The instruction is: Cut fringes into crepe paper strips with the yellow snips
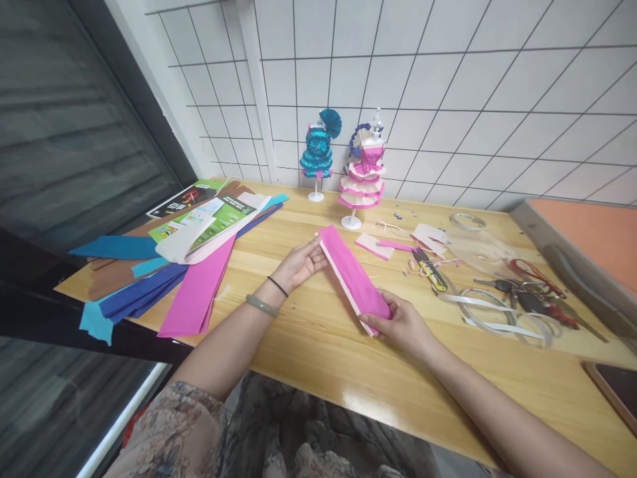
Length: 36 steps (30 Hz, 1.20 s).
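A folded pink paper strip (351,275) with a pale edge slants over the wooden table, held between both hands. My left hand (302,263) has its fingertips at the strip's upper left corner, the fingers closed on its edge. At the lower right end, my right hand (401,322) pinches the strip, thumb on top and fingers beneath. Beyond it stand a small dress form in pink and cream ruffles (362,182) and another in teal ruffles (317,153), each on a white base.
Colored paper strips (199,292) and printed packets (223,226) lie left. To the right are a yellow cutter (430,271), paper scraps (374,246), tape rings (485,309), keys (535,299), red-handled scissors (535,272) and a phone (617,388). A tiled wall rises behind.
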Motion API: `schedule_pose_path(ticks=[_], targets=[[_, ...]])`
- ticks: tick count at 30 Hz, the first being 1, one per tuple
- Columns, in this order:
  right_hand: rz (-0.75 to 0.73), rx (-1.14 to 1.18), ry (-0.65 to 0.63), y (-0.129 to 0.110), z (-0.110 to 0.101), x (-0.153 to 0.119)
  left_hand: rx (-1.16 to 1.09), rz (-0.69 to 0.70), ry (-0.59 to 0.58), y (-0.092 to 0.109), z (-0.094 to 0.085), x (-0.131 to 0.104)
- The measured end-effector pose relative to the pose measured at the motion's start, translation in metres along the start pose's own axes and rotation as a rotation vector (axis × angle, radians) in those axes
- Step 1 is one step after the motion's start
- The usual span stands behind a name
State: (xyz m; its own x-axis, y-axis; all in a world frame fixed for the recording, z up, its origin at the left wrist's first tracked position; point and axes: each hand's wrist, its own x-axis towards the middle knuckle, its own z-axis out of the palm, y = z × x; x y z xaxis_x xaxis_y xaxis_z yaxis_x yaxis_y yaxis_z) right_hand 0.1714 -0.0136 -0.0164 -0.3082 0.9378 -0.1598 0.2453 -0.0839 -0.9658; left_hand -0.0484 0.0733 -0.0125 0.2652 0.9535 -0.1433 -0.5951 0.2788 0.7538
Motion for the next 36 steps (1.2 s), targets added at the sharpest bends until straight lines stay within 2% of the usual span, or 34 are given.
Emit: schedule_pose_path(ticks=[4,7,12,19,24,29,32,34,36], targets=[[-0.004,0.033,0.051,0.0,0.003,0.001,0.136,-0.088,-0.129,-0.011,0.009,-0.005],[0.006,0.018,0.054,-0.001,0.006,0.002,0.197,-0.087,-0.131,-0.015,0.011,-0.007],[0.022,-0.047,0.041,0.001,0.006,0.001,0.208,-0.077,-0.071,-0.012,0.009,-0.006],[-0.102,-0.064,0.024,0.003,0.008,0.001,0.102,0.017,0.06,-0.006,0.007,-0.003],[-0.056,-0.064,-0.046,0.009,0.011,0.0,0.066,0.057,0.16,-0.002,0.006,-0.002],[-0.169,-0.223,-0.109,0.015,0.015,-0.004,0.032,0.154,0.277,0.003,0.006,0.0],[-0.202,-0.243,-0.143,0.012,0.015,-0.006,-0.026,0.182,0.369,0.01,0.007,0.0],[-0.242,-0.226,-0.081,0.008,0.009,-0.004,-0.024,0.137,0.406,0.014,0.007,-0.001],[-0.287,-0.291,0.087,0.005,-0.006,0.002,0.002,0.084,0.396,0.018,0.008,-0.003]])
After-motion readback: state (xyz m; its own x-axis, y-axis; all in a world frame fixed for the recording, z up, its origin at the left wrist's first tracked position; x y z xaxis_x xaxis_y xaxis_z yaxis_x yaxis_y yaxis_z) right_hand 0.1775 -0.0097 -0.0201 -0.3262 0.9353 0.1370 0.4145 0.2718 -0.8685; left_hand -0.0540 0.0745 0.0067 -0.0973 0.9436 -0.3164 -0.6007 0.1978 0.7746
